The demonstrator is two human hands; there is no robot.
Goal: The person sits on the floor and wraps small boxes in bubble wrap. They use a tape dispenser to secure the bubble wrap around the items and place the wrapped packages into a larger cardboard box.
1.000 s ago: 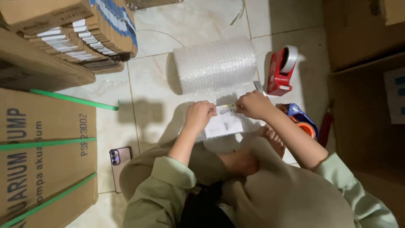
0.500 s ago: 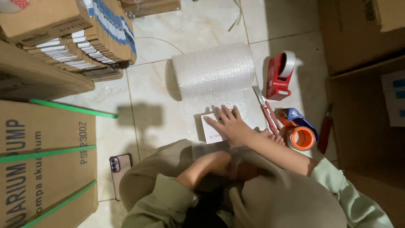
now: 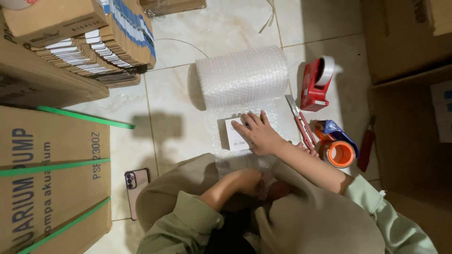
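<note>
Pressing flat, fingers spread, the right hand (image 3: 260, 135) is pinning the small white box (image 3: 237, 134) on the unrolled bubble wrap (image 3: 241, 75). The left hand (image 3: 248, 181) is gripping the sheet's near edge; wrapping is barely begun, cutting and taping remaining.

The right hand (image 3: 260, 135) covers part of the small white box (image 3: 235, 135), so its right end is hidden. The left hand (image 3: 247, 181) is tucked down into the lap, fingers out of sight. The orange tape roll (image 3: 341, 154) half hides a blue thing (image 3: 336, 130) I can't make out. Cardboard boxes (image 3: 52, 178) run off the frame's left edge.
</note>
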